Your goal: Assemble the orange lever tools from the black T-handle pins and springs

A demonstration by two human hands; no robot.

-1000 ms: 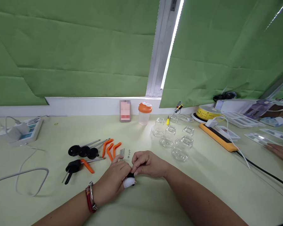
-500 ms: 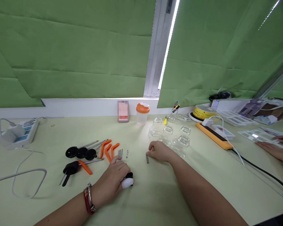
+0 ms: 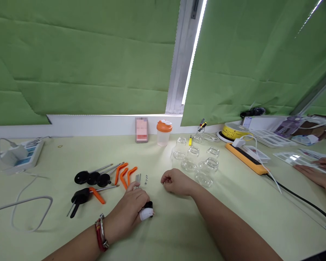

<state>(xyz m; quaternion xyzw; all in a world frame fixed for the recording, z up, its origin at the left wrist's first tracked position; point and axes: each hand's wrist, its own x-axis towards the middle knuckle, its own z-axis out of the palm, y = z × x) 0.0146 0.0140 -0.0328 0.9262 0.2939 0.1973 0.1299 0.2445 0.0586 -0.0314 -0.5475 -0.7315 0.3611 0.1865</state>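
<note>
My left hand (image 3: 130, 206), with white wrapping on its thumb, is closed around a small black plastic part (image 3: 149, 205), mostly covered by the hand. Its fingertips lie beside several thin metal rods (image 3: 137, 179). Tiny metal pieces (image 3: 146, 179) lie in a short row right of the rods. My right hand (image 3: 176, 182) is low over the table, fingers curled in a pinch; what they hold is hidden. The coil spring from the earlier frame is out of sight. Orange bent plastic pieces (image 3: 123, 178) and black round parts with metal shafts (image 3: 93, 177) lie to the left.
Several clear glass jars (image 3: 189, 159) stand beyond my right hand. An orange-lidded cup (image 3: 163, 133) and a phone (image 3: 141, 129) are at the wall. Right are an orange power strip (image 3: 246, 158) and another person's hands (image 3: 312, 172). White cables (image 3: 43, 198) cross the left side.
My right hand has moved slightly left and down from beside the jars. The spring under its fingertips no longer shows. My left hand has hardly moved.
</note>
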